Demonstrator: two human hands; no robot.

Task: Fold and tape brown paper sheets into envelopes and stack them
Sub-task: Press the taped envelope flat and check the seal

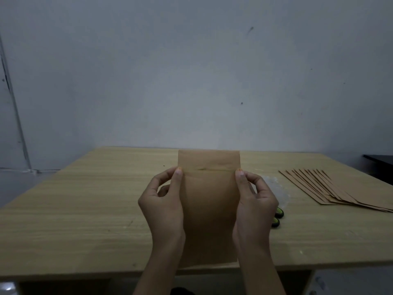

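Above the wooden surface, left hand and right hand pinch a folded brown envelope upright by its side edges, fingers curled narrow round it, likely to check the flap before adding it to the fanned stack at right.

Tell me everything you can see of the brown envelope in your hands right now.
The brown paper envelope is a plain, tall rectangle of matte kraft-like paper, held upright facing the camera over the wooden table. A horizontal fold line crosses it near the top, with a faint glossy streak, possibly tape. The left hand and right hand pinch its side edges, thumbs on the front at that line.
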